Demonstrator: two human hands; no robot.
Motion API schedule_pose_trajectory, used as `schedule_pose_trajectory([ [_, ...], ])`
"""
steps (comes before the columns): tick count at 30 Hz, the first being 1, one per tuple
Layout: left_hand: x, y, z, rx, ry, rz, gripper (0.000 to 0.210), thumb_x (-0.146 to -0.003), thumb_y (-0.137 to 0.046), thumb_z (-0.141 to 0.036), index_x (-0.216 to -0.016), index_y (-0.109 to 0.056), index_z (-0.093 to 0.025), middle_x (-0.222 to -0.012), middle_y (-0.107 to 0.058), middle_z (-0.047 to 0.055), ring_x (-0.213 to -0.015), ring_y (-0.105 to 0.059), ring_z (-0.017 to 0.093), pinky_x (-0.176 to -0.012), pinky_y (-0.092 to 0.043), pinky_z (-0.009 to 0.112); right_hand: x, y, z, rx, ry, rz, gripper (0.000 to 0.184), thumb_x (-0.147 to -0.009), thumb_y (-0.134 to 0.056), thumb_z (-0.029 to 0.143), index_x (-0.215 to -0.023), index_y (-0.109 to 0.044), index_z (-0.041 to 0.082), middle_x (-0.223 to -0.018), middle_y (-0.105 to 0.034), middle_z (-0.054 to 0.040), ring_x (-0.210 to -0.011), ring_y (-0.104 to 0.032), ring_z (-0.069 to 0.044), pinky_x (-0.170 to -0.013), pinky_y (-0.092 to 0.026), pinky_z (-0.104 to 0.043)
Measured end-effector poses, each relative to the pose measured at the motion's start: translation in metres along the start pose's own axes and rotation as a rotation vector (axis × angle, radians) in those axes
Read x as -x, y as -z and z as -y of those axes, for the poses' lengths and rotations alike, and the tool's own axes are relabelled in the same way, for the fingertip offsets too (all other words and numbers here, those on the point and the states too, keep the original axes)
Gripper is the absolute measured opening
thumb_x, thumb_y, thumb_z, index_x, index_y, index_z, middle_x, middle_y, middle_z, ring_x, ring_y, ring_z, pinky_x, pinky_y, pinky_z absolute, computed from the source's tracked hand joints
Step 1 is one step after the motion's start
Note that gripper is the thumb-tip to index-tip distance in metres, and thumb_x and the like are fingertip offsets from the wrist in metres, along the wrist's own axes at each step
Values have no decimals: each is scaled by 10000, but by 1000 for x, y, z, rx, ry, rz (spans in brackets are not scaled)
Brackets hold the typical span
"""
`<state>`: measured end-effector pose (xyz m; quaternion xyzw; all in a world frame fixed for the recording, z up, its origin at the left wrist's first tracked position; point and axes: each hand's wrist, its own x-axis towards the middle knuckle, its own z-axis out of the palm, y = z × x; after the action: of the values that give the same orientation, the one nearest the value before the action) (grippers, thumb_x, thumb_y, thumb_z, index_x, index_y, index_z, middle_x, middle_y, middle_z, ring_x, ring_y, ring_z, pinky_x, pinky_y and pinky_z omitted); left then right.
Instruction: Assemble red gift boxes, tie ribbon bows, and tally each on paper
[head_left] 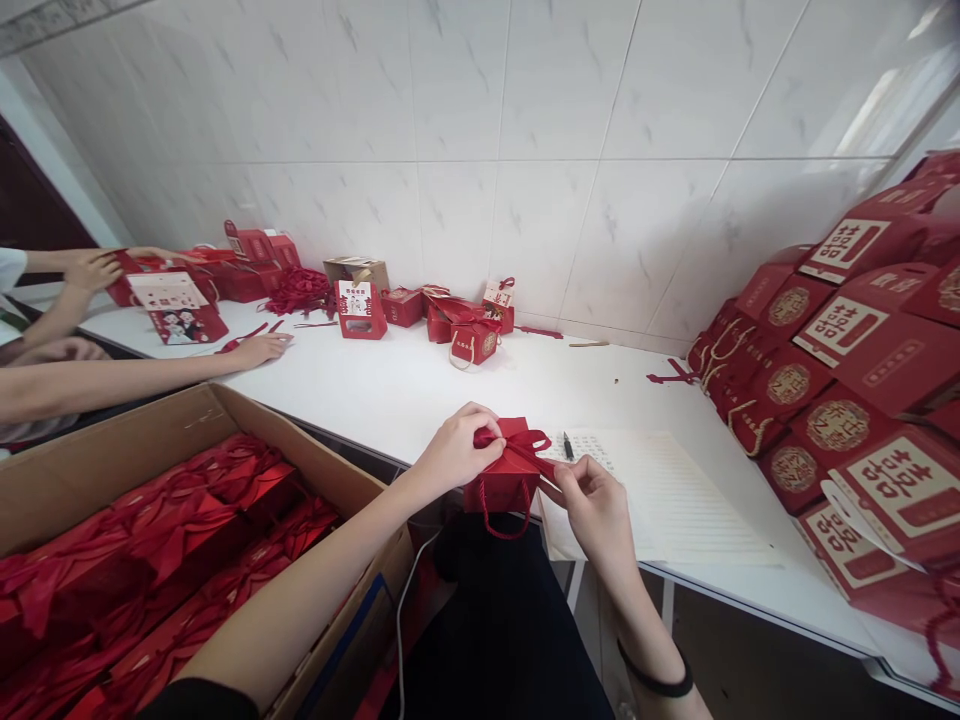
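A small red gift box (501, 492) with a red cord handle sits at the table's front edge before me. Across its top lies a red ribbon (519, 442) shaped into a bow. My left hand (466, 445) pinches the ribbon on the left side of the box. On the right, a ribbon end is pinched between thumb and fingers of my right hand (594, 508). Beneath and beside that hand lies a sheet of lined paper (675, 490), with a black pen (568, 446) resting near the box.
Red gift boxes (832, 400) are stacked high on the right. An open cardboard carton (330, 460) full of ribboned boxes stands at lower left. Several boxes (474, 342) and a pile of red ribbons (301, 292) line the wall. Another person's hands (259, 352) work at far left.
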<state>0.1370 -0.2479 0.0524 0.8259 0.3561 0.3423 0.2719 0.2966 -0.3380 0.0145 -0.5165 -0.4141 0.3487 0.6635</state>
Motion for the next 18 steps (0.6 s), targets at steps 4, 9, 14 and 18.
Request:
schedule_pose_trajectory([
  [4,0,1,-1,5,4,10,62,-759,-549,-218,-717,-582,-186,-977,-570,32,-825,-584,159,-790,-479,320,0,3,-2,-169,-117,60,466,-678,-695,495,-538,-357,207,-814,-647,-101,-987,-595,-301,-815,-539,-415],
  [9,0,4,-2,31,-23,57,82,-798,-530,-265,-778,-562,-193,-966,-572,29,-884,-573,162,-844,-459,316,8,6,1,95,91,-99,376,-716,-663,513,-765,-472,194,-933,-618,-114,-980,-583,-292,-877,-477,-491],
  [14,-2,8,0,112,36,44,224,-866,-436,-363,-917,-574,-194,-1003,-619,39,-971,-574,174,-915,-434,327,37,-21,20,536,696,-169,210,-847,-608,326,-982,-502,205,-992,-562,-98,-963,-550,-247,-814,-479,-420],
  [18,-9,18,6,246,75,166,229,-850,-456,-329,-952,-604,-187,-1134,-624,56,-1106,-546,184,-989,-395,336,40,-56,16,726,885,41,67,-887,-549,231,-933,-545,182,-951,-574,-98,-889,-547,-238,-759,-463,-386],
])
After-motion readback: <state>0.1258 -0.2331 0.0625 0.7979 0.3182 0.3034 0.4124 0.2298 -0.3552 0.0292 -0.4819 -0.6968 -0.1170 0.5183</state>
